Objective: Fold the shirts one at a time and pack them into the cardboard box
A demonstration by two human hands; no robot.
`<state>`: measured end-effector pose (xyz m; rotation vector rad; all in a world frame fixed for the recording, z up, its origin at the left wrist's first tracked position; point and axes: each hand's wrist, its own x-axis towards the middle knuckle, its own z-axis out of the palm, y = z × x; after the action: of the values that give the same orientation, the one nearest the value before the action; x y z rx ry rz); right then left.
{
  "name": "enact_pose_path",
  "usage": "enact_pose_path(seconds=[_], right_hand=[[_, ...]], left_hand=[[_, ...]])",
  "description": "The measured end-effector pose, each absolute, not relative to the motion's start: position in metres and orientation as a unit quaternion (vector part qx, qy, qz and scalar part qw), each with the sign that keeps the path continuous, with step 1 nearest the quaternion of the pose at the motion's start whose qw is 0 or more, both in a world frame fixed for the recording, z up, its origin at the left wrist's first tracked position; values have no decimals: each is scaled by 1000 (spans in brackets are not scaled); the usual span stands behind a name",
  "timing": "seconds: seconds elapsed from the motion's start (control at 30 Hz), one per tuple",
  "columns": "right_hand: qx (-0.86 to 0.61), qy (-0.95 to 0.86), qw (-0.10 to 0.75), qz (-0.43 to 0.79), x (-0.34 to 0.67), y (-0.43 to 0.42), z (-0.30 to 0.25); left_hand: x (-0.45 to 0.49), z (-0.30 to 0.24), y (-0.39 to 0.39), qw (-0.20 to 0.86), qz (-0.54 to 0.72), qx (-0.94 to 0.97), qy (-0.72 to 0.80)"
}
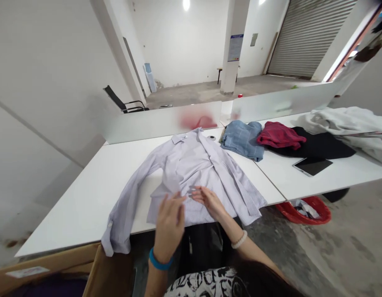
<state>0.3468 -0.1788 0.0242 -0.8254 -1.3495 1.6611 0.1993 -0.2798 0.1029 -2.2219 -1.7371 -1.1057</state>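
Black lettering is printed on the wearer's white top (200,282), but no word can be made out. Writing on the label (27,272) of the cardboard box (69,259) and on the pillar's blue-headed notice (236,47) is too small to be read. Both hands are held over the lower part of a striped shirt (203,175), spread open-fronted on the white table (85,194). The left hand (170,220), blurred, is held with thumb and fingers parted; the right hand (209,201) is loosely opened, its fingers pointed leftward. Whether cloth is touched cannot be told.
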Motion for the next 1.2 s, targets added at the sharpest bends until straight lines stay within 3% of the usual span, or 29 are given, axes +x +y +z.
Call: enact_pose_path(seconds=[0.1, 0.17, 0.33, 0.4, 0.5, 0.6, 0.7, 0.77, 0.87, 1.07, 1.2], right_hand=[[-332, -407, 413, 744, 372, -180, 34], [-357, -388, 410, 745, 392, -189, 35], [-422, -513, 384, 641, 417, -219, 16], [-426, -572, 362, 601, 411, -226, 7], [-428, -604, 361, 567, 397, -225, 3], [-440, -590, 421, 530, 395, -215, 7], [-477, -623, 454, 423, 410, -205, 12], [-508, -669, 449, 305, 422, -204, 15], [-503, -742, 404, 184, 421, -214, 20], [-391, -873, 233, 173, 370, -241, 12], [-396, -840, 309, 203, 383, -243, 1]], left_hand=[[226, 107, -282, -77, -267, -845, -456], [222, 95, -283, -110, -267, -834, -470], [151, 43, -284, 12, -350, -597, -722], [128, 29, -282, 1, -335, -529, -780], [127, 21, -285, -164, -344, -506, -774], [152, 24, -299, -376, -395, -464, -698], [166, 29, -323, -540, -320, -426, -651], [159, 36, -334, -583, -238, -458, -628], [133, 51, -327, -512, -190, -550, -632], [125, 54, -222, -188, -266, -657, -681], [136, 20, -178, -94, -112, -706, -693]])
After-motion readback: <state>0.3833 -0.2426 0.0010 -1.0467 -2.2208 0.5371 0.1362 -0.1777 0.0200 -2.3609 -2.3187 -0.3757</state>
